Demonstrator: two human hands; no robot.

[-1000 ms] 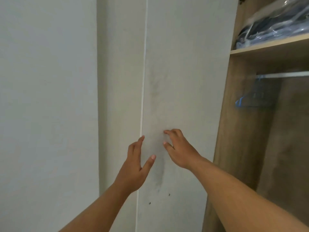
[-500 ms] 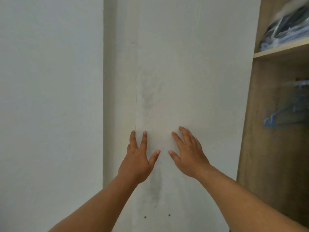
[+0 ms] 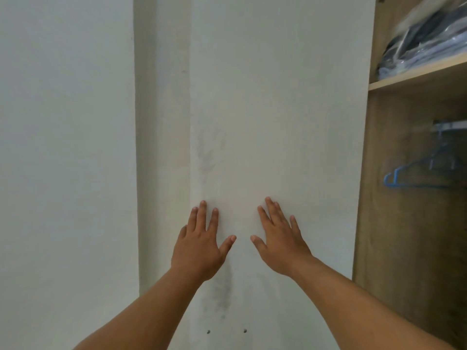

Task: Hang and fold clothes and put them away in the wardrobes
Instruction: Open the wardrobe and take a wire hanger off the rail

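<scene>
A white wardrobe door [image 3: 273,122] fills the middle of the view. My left hand [image 3: 199,246] and my right hand [image 3: 280,243] lie flat on it side by side, fingers spread, holding nothing. The left hand sits at the door's left edge. To the right the wooden wardrobe [image 3: 394,223] stands open, with a blue hanger [image 3: 414,175] on the rail and clothes in clear plastic bags [image 3: 427,44] on its upper shelf.
A white wall [image 3: 65,160] runs down the left side, meeting a white side panel [image 3: 161,147] next to the door. The wooden shelf [image 3: 414,74] crosses the open compartment. Two small screw holes [image 3: 226,331] mark the door low down.
The bright gap along the door's left edge has closed. Both hands went from curled fingers to flat palms on the door, and the view shifted left.
</scene>
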